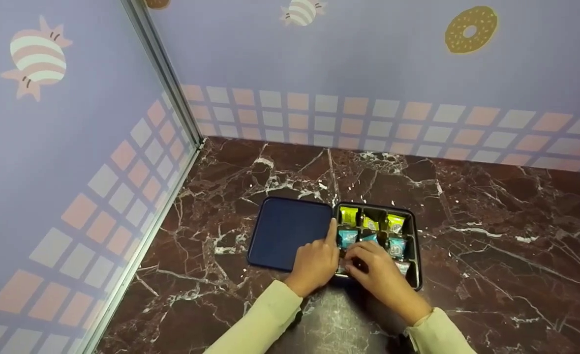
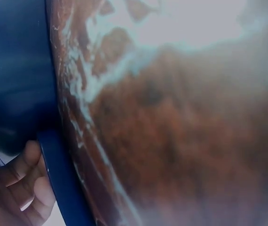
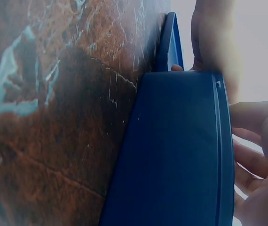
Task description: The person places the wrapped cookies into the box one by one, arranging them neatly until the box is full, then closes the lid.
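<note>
A dark blue box (image 1: 420, 250) lies with its divided inside showing. Its back row has yellow-green wrapped packets (image 1: 395, 223), and the middle row has blue ones (image 1: 397, 247). My left hand (image 1: 315, 263) holds the box's left side by the hinge, index finger stretched along the rim; its thumb is hidden in the head view. Over the front row, my right hand (image 1: 376, 268) bends its fingers and thumb together at a small shiny wrapped packet (image 1: 341, 267) in the left front compartment. A pale pink packet (image 1: 402, 268) lies in the right front compartment.
The blue lid (image 1: 290, 231) lies flat, folded out to the left. Beneath is a dark red marbled tabletop (image 1: 496, 255). Printed purple panels stand at the left (image 1: 88, 123) and the back (image 1: 378, 59), meeting at a metal corner strip (image 1: 164, 69).
</note>
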Available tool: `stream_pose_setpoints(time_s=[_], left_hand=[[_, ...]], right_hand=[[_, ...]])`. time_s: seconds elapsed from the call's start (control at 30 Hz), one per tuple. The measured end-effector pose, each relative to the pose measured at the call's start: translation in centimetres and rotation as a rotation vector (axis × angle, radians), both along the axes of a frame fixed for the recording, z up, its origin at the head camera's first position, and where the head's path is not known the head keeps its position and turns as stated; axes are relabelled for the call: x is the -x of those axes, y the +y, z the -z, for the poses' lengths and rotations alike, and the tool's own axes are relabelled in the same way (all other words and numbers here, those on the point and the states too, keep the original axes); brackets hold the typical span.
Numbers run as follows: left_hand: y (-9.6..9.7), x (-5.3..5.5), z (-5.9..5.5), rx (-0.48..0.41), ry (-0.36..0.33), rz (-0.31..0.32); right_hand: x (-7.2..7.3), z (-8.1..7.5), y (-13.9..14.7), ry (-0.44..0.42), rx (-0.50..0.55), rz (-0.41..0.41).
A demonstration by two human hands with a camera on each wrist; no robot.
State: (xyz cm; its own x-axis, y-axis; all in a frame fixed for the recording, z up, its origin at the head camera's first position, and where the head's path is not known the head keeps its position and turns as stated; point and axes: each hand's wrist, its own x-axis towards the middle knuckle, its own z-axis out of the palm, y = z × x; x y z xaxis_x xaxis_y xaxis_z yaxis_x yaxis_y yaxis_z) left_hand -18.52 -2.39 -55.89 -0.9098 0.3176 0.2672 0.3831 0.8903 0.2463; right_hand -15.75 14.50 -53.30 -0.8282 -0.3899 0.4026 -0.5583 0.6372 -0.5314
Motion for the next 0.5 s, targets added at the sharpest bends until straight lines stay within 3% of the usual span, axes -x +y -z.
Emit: stream_pose_setpoints(time_s=[0.5], left_hand=[[-0.7, 0.1, -0.8, -0.111, -0.091, 0.011]], right_hand=[[-0.1, -0.8, 1.7, -0.002, 0.001, 0.054]])
